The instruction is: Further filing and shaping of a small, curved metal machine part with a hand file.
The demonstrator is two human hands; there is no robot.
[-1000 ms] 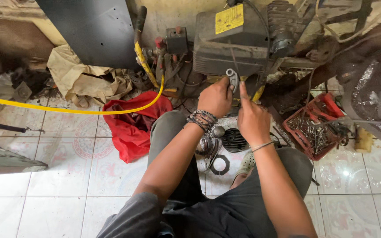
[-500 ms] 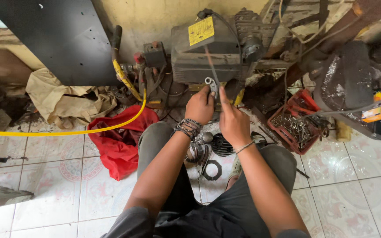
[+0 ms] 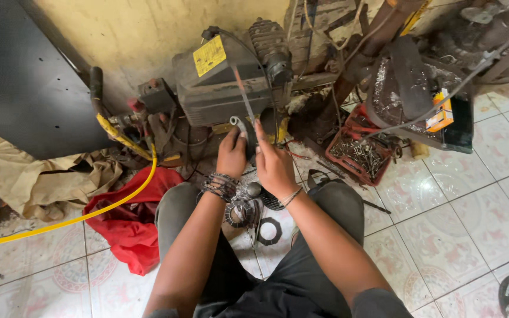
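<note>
I sit on a tiled floor with my knees apart. My left hand [image 3: 231, 154], with a beaded bracelet at the wrist, grips a small grey metal part [image 3: 240, 125] with a ring end, held up in front of a dark grey machine [image 3: 219, 88] with a yellow label. My right hand [image 3: 273, 166] is right beside it, fingers pointing up and touching the same part; a thin metal rod [image 3: 244, 94] rises from it. Between my legs lie round metal parts, a finned disc [image 3: 238, 212] and a black ring gasket [image 3: 270, 231].
A red cloth [image 3: 126, 224] and a yellow hose [image 3: 89, 213] lie at the left, by a crumpled tan sheet [image 3: 36, 182] and a black panel [image 3: 19, 88]. A red tray of screws [image 3: 354, 154] sits at the right, below rusty scrap and a dark container.
The view has tilted up toward the wall. Both hands have stayed together on the small metal part in front of the machine, lifting it slightly.
</note>
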